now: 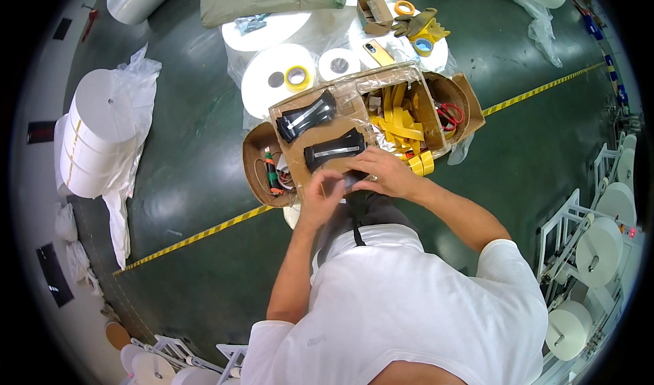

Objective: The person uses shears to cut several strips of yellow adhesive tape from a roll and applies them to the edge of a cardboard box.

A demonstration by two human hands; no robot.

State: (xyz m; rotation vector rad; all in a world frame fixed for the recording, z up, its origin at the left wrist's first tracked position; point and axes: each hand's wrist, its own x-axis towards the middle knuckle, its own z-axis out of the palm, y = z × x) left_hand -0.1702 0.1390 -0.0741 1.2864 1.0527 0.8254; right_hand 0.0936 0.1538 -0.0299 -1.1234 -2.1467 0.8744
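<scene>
My left hand (321, 196) and my right hand (385, 172) meet at the near edge of a cardboard work box (351, 116). Between their fingertips is a small dark, shiny piece (353, 179), partly covered by the fingers. The fingers of both hands are bent in around it, the left slightly smeared. Just beyond them on the cardboard lies a stack of black flat strips (334, 150) with a pale band across it. A second such black stack (306, 116) sits farther to the left.
Yellow strips (398, 119) fill a compartment on the right, beside red-handled scissors (449, 115). A left side pocket holds a green-and-orange tool (272, 174). Behind stand large white rolls (259, 82) with tape rolls (297, 78), a phone (379, 53) and gloves (426, 25).
</scene>
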